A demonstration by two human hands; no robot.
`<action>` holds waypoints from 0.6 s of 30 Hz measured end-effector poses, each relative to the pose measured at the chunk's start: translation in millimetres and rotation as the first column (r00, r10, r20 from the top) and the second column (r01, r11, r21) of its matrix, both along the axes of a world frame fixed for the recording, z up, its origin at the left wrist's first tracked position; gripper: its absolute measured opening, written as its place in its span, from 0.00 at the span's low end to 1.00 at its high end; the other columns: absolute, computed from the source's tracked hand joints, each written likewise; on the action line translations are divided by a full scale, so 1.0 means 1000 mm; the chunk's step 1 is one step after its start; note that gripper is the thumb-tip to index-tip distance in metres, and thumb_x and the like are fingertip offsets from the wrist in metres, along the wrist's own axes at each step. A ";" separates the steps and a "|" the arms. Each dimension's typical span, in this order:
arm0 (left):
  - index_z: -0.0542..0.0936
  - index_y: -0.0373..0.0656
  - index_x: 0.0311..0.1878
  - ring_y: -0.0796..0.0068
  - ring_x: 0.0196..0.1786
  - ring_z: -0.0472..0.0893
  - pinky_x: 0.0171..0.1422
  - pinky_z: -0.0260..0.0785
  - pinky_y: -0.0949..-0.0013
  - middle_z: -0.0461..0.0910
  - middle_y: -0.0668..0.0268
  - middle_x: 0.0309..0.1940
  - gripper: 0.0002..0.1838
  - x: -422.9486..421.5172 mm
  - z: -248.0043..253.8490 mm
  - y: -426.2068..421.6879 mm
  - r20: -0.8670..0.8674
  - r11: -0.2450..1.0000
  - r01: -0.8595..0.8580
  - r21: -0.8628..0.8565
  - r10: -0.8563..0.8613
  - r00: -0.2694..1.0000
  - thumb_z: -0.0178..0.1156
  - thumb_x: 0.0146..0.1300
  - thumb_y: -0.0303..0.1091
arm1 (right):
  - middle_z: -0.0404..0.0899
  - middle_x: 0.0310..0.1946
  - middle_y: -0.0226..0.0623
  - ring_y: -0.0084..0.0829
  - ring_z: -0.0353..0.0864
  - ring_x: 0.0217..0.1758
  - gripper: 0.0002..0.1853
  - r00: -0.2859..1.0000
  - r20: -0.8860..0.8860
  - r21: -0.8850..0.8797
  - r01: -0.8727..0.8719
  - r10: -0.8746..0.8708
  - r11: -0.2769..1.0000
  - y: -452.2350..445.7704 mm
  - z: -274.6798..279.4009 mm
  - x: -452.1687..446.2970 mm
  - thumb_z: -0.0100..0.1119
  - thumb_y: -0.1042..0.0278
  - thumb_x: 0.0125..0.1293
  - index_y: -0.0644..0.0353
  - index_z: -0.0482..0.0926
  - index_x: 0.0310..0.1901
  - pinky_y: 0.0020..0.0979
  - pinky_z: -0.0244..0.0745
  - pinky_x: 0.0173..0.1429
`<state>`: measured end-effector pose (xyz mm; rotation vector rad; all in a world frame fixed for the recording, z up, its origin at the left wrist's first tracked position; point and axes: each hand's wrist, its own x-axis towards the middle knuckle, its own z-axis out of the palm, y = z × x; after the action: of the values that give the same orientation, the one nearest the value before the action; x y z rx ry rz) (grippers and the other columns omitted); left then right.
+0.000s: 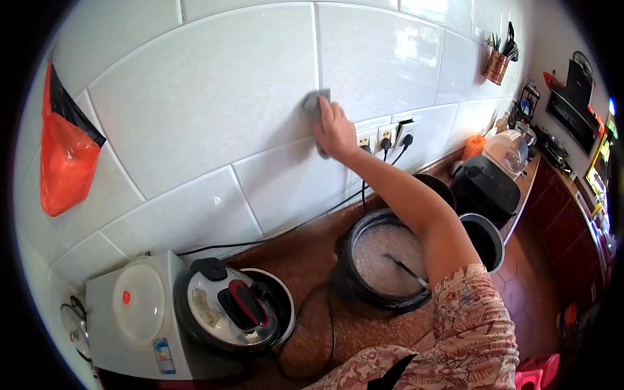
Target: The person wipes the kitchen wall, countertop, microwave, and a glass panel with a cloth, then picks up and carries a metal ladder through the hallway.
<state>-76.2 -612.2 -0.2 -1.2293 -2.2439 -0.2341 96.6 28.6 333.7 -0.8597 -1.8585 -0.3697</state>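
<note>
My right hand point(337, 133) is closed on a grey cloth point(316, 104) and presses it against the white tiled wall point(214, 97). The cloth lies by the upright grout line, and part of it hangs below the fingers. Just right of the hand, black plugs point(386, 143) sit in the wall sockets point(368, 138). Beneath my outstretched arm stands a dark pot point(346, 260) with a pale, frothy liquid point(383, 250) and a long-handled utensil point(406, 270) in it. My left hand is out of view.
A pressure cooker lid point(214, 299) rests at the left beside a white box-shaped appliance point(104, 325). Black cords point(279, 239) run along the brown counter point(312, 260). An orange bag point(68, 166) hangs on the left wall. A black appliance point(487, 188) stands at the right.
</note>
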 end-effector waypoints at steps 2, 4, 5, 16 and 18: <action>0.73 0.38 0.53 0.50 0.45 0.76 0.46 0.71 0.49 0.76 0.49 0.45 0.18 0.009 0.022 0.005 0.124 0.999 -0.050 0.003 0.049 0.991 0.46 0.70 0.42 | 0.71 0.44 0.49 0.50 0.75 0.45 0.33 0.998 0.069 -0.002 -0.014 0.014 1.000 0.004 -0.036 0.007 0.59 0.69 0.56 0.63 0.60 0.64 0.46 0.77 0.38; 0.73 0.38 0.54 0.49 0.45 0.76 0.47 0.71 0.48 0.76 0.49 0.46 0.18 0.016 0.034 0.006 0.211 0.995 -0.100 -0.008 0.099 0.973 0.46 0.70 0.42 | 0.71 0.44 0.49 0.51 0.74 0.45 0.34 0.994 0.112 -0.045 -0.006 0.011 0.999 -0.003 -0.047 0.014 0.59 0.69 0.55 0.61 0.60 0.65 0.47 0.77 0.38; 0.73 0.39 0.54 0.49 0.46 0.76 0.47 0.70 0.47 0.76 0.49 0.46 0.19 0.019 0.033 0.003 0.237 0.992 -0.127 -0.019 0.128 0.963 0.46 0.70 0.42 | 0.70 0.44 0.49 0.52 0.74 0.45 0.35 0.993 0.122 -0.065 0.011 -0.003 0.998 -0.007 -0.045 0.014 0.60 0.70 0.55 0.60 0.60 0.65 0.47 0.76 0.38; 0.75 0.43 0.57 0.46 0.41 0.75 0.46 0.68 0.41 0.76 0.47 0.46 0.21 0.020 0.032 0.003 0.319 0.982 -0.190 0.001 0.179 0.931 0.46 0.71 0.46 | 0.71 0.45 0.45 0.46 0.73 0.50 0.28 0.959 -0.235 0.258 0.217 -0.157 0.941 -0.013 0.165 -0.083 0.61 0.56 0.60 0.49 0.69 0.62 0.46 0.75 0.45; 0.76 0.42 0.56 0.46 0.41 0.75 0.45 0.69 0.42 0.76 0.47 0.46 0.21 0.022 0.029 0.001 0.273 0.987 -0.153 -0.043 0.159 0.949 0.47 0.70 0.47 | 0.72 0.42 0.43 0.45 0.74 0.45 0.28 0.983 -0.139 0.389 0.168 -0.123 0.906 -0.018 0.148 -0.099 0.62 0.57 0.59 0.49 0.70 0.62 0.44 0.74 0.41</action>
<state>-54.5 -611.4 28.3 -1.0764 -2.5756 -0.3391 -1.9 11.0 482.0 -0.7200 -1.5428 -0.7533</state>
